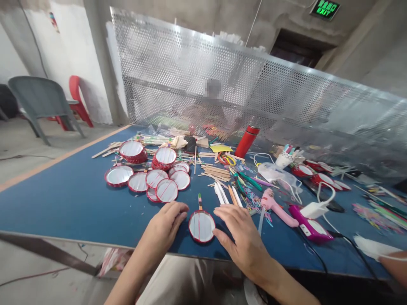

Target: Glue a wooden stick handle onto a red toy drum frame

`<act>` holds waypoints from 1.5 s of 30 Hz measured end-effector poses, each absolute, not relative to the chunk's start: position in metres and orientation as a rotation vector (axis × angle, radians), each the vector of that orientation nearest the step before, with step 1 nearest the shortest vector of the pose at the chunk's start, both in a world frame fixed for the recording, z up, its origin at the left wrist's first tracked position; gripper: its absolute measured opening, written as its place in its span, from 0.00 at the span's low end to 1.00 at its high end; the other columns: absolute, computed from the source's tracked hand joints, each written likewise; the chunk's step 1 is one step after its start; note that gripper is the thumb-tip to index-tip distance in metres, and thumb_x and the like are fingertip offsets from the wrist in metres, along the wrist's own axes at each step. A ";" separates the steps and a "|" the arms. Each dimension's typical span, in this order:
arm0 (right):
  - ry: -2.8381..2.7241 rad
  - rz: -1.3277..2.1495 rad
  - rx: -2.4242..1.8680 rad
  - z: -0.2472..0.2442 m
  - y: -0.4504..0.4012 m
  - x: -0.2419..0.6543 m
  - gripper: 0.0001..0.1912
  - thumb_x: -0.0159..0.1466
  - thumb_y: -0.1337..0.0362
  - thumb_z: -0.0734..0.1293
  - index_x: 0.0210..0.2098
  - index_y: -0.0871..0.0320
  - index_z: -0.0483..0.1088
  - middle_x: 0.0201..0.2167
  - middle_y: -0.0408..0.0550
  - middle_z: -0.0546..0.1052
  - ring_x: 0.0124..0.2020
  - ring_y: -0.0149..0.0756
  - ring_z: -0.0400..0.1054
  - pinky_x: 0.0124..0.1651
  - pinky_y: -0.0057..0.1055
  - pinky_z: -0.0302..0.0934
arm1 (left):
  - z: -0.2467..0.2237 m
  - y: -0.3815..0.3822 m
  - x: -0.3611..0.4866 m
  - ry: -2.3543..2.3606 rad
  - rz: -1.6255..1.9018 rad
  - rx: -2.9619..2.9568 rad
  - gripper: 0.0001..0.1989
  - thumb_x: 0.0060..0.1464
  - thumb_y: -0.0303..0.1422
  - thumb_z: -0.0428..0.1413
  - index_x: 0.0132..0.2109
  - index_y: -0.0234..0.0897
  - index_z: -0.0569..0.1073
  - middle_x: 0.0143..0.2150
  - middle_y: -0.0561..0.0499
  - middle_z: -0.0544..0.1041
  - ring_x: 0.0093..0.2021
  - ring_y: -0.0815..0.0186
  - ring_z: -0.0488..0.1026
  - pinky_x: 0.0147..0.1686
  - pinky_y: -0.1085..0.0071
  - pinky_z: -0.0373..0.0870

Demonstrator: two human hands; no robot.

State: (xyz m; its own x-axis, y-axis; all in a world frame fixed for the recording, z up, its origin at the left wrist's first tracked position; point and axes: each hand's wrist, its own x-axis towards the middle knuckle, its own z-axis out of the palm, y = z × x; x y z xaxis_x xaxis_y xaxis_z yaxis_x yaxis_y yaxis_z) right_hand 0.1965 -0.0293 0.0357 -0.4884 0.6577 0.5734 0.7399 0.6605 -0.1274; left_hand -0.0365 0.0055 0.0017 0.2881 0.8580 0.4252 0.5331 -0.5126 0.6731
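Observation:
A round white disc with a red rim lies near the front edge of the blue table, a small striped stick standing out from its top. To its left, my left hand rests on the table with bent fingers close together, apart from the disc; what is under them is hidden. On the other side, my right hand has its fingers spread, the thumb at the disc's right rim without gripping it. More red-rimmed discs lie grouped beyond my left hand, some in stacks.
Wooden sticks, white pens and a pink glue gun lie beyond my right hand. A magenta power strip sits farther right. A red bottle stands before a perforated metal screen. Another person's arm shows at right.

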 end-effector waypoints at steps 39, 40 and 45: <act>-2.301 0.034 -1.263 0.019 -0.015 0.174 0.50 0.47 0.55 0.81 0.60 0.60 0.52 0.49 0.55 0.76 0.49 0.52 0.72 0.51 0.50 0.64 | 0.007 0.009 -0.035 1.241 0.710 2.263 0.25 0.47 0.37 0.68 0.54 0.46 0.75 0.51 0.45 0.73 0.50 0.54 0.72 0.48 0.58 0.74; -2.301 0.021 -1.257 0.019 -0.015 0.174 0.50 0.47 0.55 0.81 0.60 0.60 0.52 0.49 0.56 0.76 0.49 0.52 0.72 0.51 0.50 0.64 | 0.007 0.009 -0.035 1.244 0.710 2.263 0.25 0.47 0.37 0.68 0.54 0.46 0.75 0.51 0.45 0.73 0.50 0.54 0.72 0.48 0.58 0.74; -2.303 0.012 -1.249 0.021 -0.014 0.173 0.49 0.47 0.52 0.80 0.58 0.61 0.53 0.47 0.56 0.77 0.46 0.52 0.73 0.50 0.49 0.65 | 0.005 0.008 -0.035 1.245 0.739 2.249 0.25 0.48 0.37 0.68 0.54 0.48 0.75 0.52 0.46 0.72 0.51 0.54 0.71 0.49 0.59 0.73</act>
